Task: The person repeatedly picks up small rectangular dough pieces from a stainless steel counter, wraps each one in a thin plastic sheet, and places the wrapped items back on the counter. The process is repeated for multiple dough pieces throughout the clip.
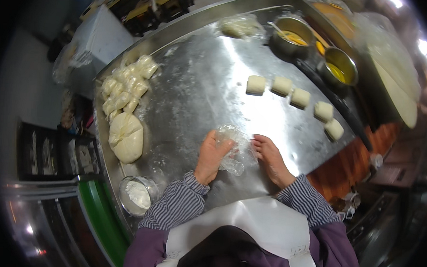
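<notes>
A crumpled clear plastic bag [231, 164] is held in my left hand [210, 157], thumb laid across it, above the steel worktable [186, 95]. The bag stretches to the curled fingers of my right hand [272, 159], which grip its right edge. Beyond my right hand, several dough pieces lie in a curved row, from one dough piece [256, 84] at the left to another dough piece [334, 129] near the table's right edge. Both forearms wear striped sleeve covers.
Along the left rim lie a large bagged dough ball [127, 139], several small bagged dough portions [126, 87] and a bowl of flour [138, 195]. Two metal pots, one pot [290, 46] holding a utensil and the other pot [344, 64] yellow liquid, stand back right near a dark rod [333, 93].
</notes>
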The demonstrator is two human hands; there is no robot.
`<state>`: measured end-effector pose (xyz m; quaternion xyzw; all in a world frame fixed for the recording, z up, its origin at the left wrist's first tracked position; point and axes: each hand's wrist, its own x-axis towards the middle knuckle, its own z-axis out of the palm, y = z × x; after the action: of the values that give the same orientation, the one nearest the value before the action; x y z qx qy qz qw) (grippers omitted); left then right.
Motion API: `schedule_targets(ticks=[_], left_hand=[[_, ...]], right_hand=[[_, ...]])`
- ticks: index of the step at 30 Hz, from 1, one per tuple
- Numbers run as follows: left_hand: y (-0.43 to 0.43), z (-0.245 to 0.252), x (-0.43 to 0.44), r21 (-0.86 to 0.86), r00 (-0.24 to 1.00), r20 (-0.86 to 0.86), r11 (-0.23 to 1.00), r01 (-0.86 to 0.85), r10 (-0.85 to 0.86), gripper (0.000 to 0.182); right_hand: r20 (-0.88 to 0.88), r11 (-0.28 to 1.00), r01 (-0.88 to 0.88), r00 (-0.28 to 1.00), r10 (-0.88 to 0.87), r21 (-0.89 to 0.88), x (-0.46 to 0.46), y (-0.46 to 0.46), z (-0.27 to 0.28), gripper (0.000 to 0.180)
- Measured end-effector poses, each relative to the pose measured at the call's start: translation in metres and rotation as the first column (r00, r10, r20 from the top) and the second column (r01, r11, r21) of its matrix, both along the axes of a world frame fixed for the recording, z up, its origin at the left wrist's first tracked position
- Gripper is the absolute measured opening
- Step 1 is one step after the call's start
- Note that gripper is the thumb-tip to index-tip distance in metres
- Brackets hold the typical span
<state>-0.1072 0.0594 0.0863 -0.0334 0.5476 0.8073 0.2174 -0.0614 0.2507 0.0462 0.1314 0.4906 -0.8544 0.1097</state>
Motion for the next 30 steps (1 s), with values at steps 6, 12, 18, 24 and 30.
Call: schedule_targets(ticks=[6,12,18,24,30], left_hand=[[0.042,0.013,0.039,0.322,0.949,0.194,0.93,0.176,-0.247,0.029],[0.08,0.012,0.061,0.383,0.828,0.26,0.84,0.385,-0.498,0.016],[0.111,0.003,0.063,0.011,0.746,0.216,0.765,0.644,-0.63,0.019],[0.151,0.011,0.067,-0.488,0.526,-0.219,0.559,0.67,-0.822,0.03],[0.206,0.037,0.098,-0.576,-0.082,-0.717,0.522,0.629,-0.693,0.042]], right_hand=[[-0.074,0.952,0.193,0.981,-0.18,0.237,0.047,0.021,0.028,0.014],[-0.115,0.697,0.687,0.724,-0.68,0.206,0.126,0.112,0.029,0.009],[-0.096,0.397,0.904,0.387,-0.917,-0.155,0.211,0.171,0.054,0.012],[-0.196,0.643,0.669,0.734,-0.651,0.372,0.24,0.169,0.104,0.009],[-0.104,0.543,0.084,0.995,0.006,0.836,0.208,0.135,0.14,0.019]])
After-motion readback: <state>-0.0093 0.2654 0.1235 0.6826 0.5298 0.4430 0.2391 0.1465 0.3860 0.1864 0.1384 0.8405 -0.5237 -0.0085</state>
